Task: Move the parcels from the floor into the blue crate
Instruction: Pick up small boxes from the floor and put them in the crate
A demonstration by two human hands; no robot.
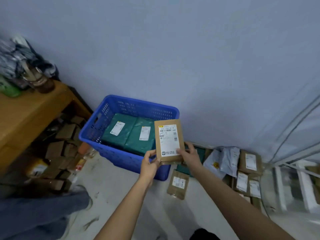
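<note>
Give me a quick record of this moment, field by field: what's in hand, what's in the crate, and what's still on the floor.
in hand: brown cardboard parcel, label facing up, held by left hand and right hand at its lower end
position: over the blue crate, near its right corner
in crate: two green parcels, side by side
on floor: brown parcels and a grey mailer bag, right of the crate

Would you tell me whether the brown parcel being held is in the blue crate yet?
Not yet: both hands, left hand and right hand, hold the brown parcel upright above the blue crate rim.
</note>
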